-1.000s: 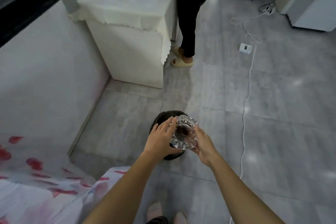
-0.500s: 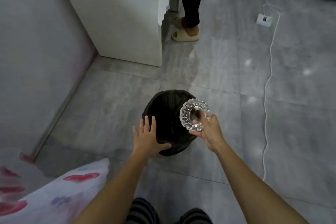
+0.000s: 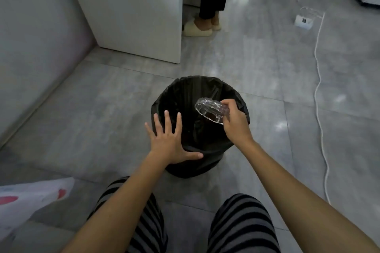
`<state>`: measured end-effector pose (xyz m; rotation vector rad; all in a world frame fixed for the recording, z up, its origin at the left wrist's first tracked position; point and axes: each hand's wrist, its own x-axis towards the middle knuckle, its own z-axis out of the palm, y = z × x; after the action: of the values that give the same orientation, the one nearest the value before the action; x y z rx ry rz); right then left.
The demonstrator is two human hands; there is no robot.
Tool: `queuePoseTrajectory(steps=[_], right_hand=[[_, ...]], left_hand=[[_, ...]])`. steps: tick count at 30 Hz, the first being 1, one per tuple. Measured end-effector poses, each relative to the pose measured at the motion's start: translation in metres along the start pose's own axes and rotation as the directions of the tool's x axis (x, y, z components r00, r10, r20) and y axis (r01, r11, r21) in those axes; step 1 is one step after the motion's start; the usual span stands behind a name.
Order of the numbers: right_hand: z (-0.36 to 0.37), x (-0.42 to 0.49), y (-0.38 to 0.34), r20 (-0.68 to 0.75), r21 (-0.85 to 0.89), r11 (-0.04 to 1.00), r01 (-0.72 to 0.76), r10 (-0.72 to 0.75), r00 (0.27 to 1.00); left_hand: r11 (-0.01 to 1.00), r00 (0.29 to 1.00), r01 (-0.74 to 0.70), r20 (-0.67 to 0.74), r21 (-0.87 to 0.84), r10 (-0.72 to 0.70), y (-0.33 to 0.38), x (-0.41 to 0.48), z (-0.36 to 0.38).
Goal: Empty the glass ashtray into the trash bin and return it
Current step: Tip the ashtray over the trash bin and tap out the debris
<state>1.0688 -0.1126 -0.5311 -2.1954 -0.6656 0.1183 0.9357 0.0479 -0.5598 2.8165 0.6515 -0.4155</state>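
A round trash bin [image 3: 185,88] lined with a black bag stands on the grey tiled floor just ahead of my knees. My right hand [image 3: 235,123] grips the cut-glass ashtray [image 3: 210,110] by its rim and holds it tilted on its side over the bin's opening, the bowl turned left and down. My left hand [image 3: 167,141] is spread flat, fingers apart, over the near left edge of the bin, its thumb lying on the bag. What lies inside the bin is too dark to make out.
A white cabinet [image 3: 139,16] stands behind the bin at the left, against a grey wall. Another person's legs and beige slippers [image 3: 202,28] are beside it. A white cable [image 3: 319,109] and a power adapter [image 3: 303,21] lie on the floor at the right. A heart-patterned cloth [image 3: 26,201] is lower left.
My right hand has carried the ashtray over the bin and tipped it from level onto its side. My left hand let go of it earlier and now rests open at the bin's edge. The view has dropped closer.
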Motion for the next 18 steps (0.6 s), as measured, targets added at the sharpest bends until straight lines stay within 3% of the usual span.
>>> queuePoseTrajectory(steps=[5, 8, 10, 13, 16, 18], right_hand=[[-0.008, -0.008, -0.009, -0.032, -0.155, 0.971, 0.184, -0.191, 0.981], [-0.023, -0.010, -0.017, -0.044, -0.313, 0.898, 0.309, -0.339, 0.940], [-0.037, -0.009, -0.018, -0.025, -0.464, 0.777, 0.425, -0.491, 0.871], [-0.057, -0.011, -0.006, 0.111, -0.639, 0.501, 0.584, -0.691, 0.714], [-0.066, -0.024, 0.015, 0.286, -0.705, 0.238, 0.668, -0.766, 0.575], [-0.065, -0.030, 0.026, 0.360, -0.710, 0.136, 0.691, -0.772, 0.523]], left_hand=[[0.999, 0.999, 0.026, -0.033, -0.041, -0.027, 0.005, -0.008, -0.009], [0.999, 0.998, 0.037, -0.047, -0.028, -0.038, 0.009, -0.012, -0.011], [0.999, 0.998, 0.044, -0.048, -0.016, -0.044, 0.009, -0.013, -0.010], [0.999, 0.997, 0.052, -0.061, 0.010, -0.051, 0.010, -0.013, -0.011], [0.997, 0.995, 0.057, -0.078, 0.043, -0.054, 0.015, -0.014, -0.011], [0.996, 0.994, 0.058, -0.091, 0.070, -0.052, 0.017, -0.013, -0.011]])
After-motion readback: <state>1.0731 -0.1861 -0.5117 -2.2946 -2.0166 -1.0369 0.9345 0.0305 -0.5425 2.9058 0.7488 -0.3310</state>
